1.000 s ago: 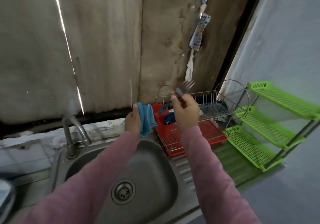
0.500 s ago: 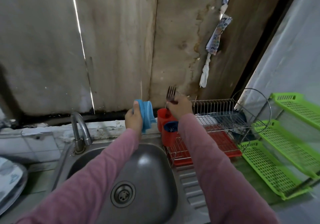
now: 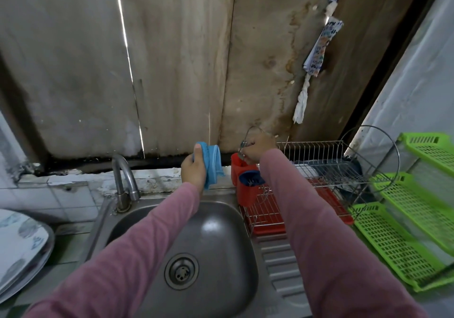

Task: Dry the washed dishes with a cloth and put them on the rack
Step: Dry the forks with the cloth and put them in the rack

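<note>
My left hand (image 3: 194, 170) grips a folded blue cloth (image 3: 211, 164) above the far rim of the sink. My right hand (image 3: 258, 149) holds a metal fork (image 3: 242, 149) by its handle, lowered into the red cutlery holder (image 3: 242, 182) at the left end of the wire dish rack (image 3: 319, 160). Most of the fork is hidden by my fingers and the holder. A blue cup-like piece (image 3: 250, 177) hangs on the holder's front. The rack stands on a red drip tray (image 3: 267, 227).
A steel sink (image 3: 221, 231) with a drain lies below my arms, and a tap (image 3: 125, 180) rises at its back left. Patterned plates (image 3: 22, 246) are stacked at the far left. A green plastic tiered shelf (image 3: 412, 219) stands on the right. A rag hangs on the wall.
My right hand has come down and to the left with the fork, from above the rack into the red holder. The left hand with the cloth has stayed in place.
</note>
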Available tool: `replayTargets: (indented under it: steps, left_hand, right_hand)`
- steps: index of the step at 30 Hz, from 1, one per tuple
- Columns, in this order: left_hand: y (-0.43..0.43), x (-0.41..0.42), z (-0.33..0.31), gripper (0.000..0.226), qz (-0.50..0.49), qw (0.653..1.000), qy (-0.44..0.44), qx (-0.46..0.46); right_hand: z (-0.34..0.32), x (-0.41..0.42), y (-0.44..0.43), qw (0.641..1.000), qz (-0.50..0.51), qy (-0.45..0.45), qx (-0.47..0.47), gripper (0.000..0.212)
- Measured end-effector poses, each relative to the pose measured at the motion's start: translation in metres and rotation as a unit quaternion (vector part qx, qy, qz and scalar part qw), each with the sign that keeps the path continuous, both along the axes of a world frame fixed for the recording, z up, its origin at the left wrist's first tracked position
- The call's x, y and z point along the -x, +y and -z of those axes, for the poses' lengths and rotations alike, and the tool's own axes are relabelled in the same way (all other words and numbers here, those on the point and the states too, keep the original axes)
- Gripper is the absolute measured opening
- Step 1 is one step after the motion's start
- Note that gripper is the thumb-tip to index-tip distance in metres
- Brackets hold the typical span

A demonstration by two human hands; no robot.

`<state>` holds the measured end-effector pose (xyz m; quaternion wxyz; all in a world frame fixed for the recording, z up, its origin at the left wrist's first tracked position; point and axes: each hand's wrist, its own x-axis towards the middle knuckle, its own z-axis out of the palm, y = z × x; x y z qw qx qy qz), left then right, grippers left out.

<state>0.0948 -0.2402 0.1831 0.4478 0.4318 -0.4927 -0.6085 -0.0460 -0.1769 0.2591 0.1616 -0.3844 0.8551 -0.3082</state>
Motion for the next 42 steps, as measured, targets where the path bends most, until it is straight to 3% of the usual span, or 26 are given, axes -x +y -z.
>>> replayTargets:
  steps: [7, 11, 15, 22, 35, 42]
  left_hand:
    - [0.002, -0.015, 0.003, 0.045, -0.015, 1.0, 0.004, 0.016]
    - [0.012, -0.024, 0.005, 0.046, -0.018, 0.999, -0.004, 0.026]
    - [0.027, -0.037, 0.005, 0.045, -0.041, 0.999, -0.019, 0.03]
    - [0.055, -0.075, 0.021, 0.046, -0.051, 0.998, -0.014, 0.038]
    - [0.12, -0.22, 0.087, 0.042, -0.199, 0.977, -0.068, -0.04]
    - [0.125, -0.338, 0.092, 0.04, -0.253, 0.962, -0.075, -0.062]
  right_hand:
    - [-0.016, -0.015, 0.017, 0.997, -0.015, 0.069, 0.019, 0.009]
    - [-0.029, -0.045, 0.031, 0.989, -0.045, 0.116, 0.085, 0.03]
    - [-0.025, -0.077, 0.038, 0.981, -0.093, 0.091, 0.145, 0.021]
    - [0.015, -0.114, 0.053, 0.97, -0.171, 0.061, 0.16, 0.021]
    - [0.118, -0.23, 0.085, 0.952, -0.298, -0.042, 0.06, 0.027]
    - [0.124, -0.343, 0.071, 0.931, -0.36, -0.027, 0.057, 0.026]
